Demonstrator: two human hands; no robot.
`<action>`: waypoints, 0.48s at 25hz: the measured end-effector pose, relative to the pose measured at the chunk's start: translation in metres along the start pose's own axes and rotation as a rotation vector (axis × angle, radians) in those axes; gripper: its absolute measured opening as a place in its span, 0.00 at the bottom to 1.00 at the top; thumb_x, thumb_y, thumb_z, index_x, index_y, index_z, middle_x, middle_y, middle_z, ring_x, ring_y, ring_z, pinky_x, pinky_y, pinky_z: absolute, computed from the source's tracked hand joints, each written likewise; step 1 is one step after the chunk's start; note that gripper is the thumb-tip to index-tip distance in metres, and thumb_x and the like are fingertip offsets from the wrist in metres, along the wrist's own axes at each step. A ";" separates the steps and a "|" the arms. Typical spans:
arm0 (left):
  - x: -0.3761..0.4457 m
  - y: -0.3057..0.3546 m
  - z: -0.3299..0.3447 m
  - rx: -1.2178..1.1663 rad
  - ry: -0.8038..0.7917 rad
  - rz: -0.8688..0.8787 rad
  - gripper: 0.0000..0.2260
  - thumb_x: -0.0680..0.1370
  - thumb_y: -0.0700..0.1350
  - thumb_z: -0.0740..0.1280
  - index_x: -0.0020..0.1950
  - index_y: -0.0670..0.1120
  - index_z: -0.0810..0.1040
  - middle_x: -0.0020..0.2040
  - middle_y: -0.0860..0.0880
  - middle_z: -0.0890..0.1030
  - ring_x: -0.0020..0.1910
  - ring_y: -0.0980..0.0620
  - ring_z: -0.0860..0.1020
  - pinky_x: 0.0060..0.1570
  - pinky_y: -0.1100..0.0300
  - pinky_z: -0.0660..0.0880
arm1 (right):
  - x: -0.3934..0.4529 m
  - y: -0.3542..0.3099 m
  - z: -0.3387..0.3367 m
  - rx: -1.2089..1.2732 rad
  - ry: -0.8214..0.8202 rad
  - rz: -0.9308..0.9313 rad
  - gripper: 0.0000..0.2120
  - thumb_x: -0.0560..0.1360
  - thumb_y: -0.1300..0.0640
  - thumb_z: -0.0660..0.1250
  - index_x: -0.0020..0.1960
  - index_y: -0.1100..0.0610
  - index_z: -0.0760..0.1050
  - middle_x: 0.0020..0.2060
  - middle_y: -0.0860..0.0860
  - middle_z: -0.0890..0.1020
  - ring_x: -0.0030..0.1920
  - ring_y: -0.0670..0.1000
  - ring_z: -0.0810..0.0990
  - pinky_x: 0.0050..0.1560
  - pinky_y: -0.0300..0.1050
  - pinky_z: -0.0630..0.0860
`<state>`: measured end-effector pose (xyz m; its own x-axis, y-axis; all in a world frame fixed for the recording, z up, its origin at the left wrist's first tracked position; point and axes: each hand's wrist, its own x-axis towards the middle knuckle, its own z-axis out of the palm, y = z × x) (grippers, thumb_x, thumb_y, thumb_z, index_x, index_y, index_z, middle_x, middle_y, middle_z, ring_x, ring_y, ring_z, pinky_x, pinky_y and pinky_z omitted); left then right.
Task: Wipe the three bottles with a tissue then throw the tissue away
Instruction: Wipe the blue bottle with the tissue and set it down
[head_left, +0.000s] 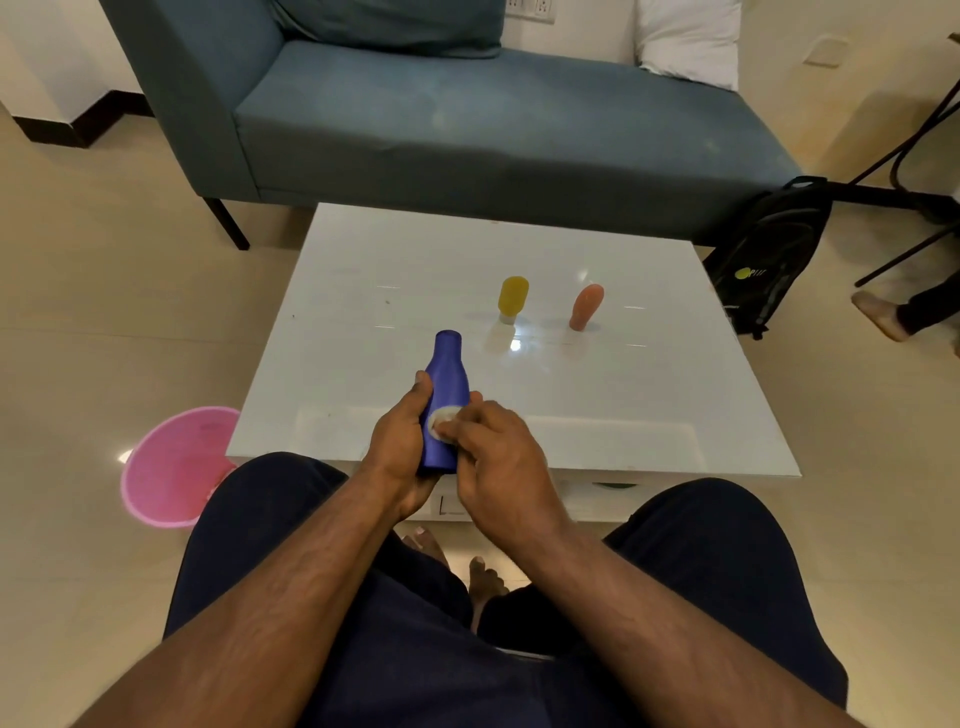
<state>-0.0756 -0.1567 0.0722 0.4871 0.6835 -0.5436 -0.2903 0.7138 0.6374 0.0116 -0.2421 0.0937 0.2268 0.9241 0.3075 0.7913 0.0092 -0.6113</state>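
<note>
My left hand grips a blue bottle around its lower body, holding it above the near edge of the white table, neck pointing away from me. My right hand presses a small white tissue against the bottle's side; most of the tissue is hidden under the fingers. A yellow bottle stands cap-down in the middle of the table. An orange bottle stands just right of it. Both stand apart from my hands.
A pink bin sits on the floor left of the table's near corner. A blue sofa stands behind the table. A black backpack leans at the right, near another person's foot. My knees are under the table's front edge.
</note>
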 end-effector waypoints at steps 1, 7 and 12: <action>0.000 0.002 -0.001 -0.006 -0.006 0.003 0.24 0.83 0.59 0.59 0.69 0.42 0.75 0.55 0.41 0.85 0.44 0.46 0.85 0.45 0.53 0.84 | -0.010 -0.003 0.002 -0.034 -0.032 -0.078 0.11 0.74 0.63 0.66 0.56 0.55 0.79 0.49 0.50 0.80 0.50 0.49 0.76 0.54 0.40 0.75; 0.000 0.001 -0.001 -0.046 -0.007 -0.016 0.24 0.83 0.59 0.58 0.69 0.43 0.75 0.57 0.41 0.85 0.50 0.44 0.85 0.53 0.48 0.82 | 0.005 0.012 -0.009 0.067 0.011 0.044 0.10 0.76 0.63 0.66 0.56 0.56 0.80 0.49 0.50 0.80 0.51 0.47 0.78 0.54 0.41 0.76; 0.002 0.004 -0.003 -0.057 0.012 0.022 0.25 0.84 0.59 0.56 0.72 0.42 0.73 0.56 0.42 0.85 0.40 0.48 0.82 0.41 0.54 0.81 | -0.016 0.002 -0.001 0.008 -0.039 -0.115 0.13 0.73 0.65 0.67 0.56 0.55 0.80 0.49 0.50 0.80 0.50 0.48 0.77 0.54 0.38 0.75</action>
<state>-0.0782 -0.1523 0.0722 0.4707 0.7006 -0.5363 -0.3471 0.7059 0.6175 0.0100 -0.2570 0.0884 0.1123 0.9309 0.3477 0.8063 0.1191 -0.5793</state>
